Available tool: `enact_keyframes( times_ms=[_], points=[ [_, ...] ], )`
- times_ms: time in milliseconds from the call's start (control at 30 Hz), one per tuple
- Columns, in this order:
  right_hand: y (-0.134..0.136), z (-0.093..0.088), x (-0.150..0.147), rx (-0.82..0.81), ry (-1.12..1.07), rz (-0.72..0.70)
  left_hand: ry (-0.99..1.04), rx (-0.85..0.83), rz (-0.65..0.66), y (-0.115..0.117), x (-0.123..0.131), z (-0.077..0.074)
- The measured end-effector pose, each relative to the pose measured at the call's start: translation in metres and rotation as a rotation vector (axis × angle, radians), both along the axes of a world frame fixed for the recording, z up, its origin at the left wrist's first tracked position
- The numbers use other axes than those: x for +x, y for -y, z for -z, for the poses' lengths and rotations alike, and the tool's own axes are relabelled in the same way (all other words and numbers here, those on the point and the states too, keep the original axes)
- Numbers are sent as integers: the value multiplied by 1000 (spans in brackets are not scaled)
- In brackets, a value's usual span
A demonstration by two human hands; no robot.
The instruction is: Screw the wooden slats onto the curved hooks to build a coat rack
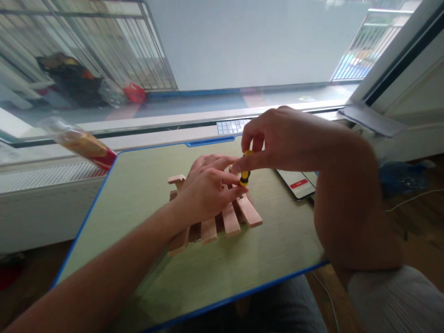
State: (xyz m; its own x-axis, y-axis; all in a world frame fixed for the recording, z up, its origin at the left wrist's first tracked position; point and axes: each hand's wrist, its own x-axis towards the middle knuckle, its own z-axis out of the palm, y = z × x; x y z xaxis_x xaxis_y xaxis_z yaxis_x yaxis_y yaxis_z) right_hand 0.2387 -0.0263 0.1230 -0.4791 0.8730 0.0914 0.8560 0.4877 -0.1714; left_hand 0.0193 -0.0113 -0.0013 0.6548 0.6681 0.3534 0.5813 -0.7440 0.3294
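Observation:
My right hand [267, 143] comes in from above and grips a small yellow and black screwdriver [245, 175], held nearly upright. My left hand [210, 189] lies across a small slatted wooden piece [231, 219], its thumb and forefinger closed about the lower end of the screwdriver. Several pale slats stick out toward me from beneath the left hand. A dark screw head or hole [241, 197] shows on the rightmost slat. The screwdriver's tip is hidden behind the left fingers.
The wooden piece rests on a greenish table [270, 245] with a blue rim. A phone [298, 183] with a lit screen lies to the right, partly behind my right arm. A plastic-wrapped package [83, 145] stands at the left by the window sill, and a sheet of keypad-like squares [229, 127] lies behind.

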Motion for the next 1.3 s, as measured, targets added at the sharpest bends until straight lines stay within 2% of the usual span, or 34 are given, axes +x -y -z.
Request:
enact_keyframes(
  times_ms=[133, 233, 533, 733, 1167, 1300],
  points=[
    [3, -3, 8, -42, -88, -123, 0, -7, 16, 0, -1, 0],
    [4, -3, 10, -48, -80, -145, 1, -6, 11, 1, -2, 1],
    [4, -4, 0, -56, -44, -101, -54, 32, -6, 3, -2, 2],
    [4, -4, -7, -45, 26, 33, -61, 28, -20, 7, -3, 0],
    [-1, 1, -9, -18, 67, 52, -43, 8, -8, 6, -5, 1],
    [-2, -1, 2, -36, -54, 9, -47, 3, 5, 7, -6, -1]
  ],
)
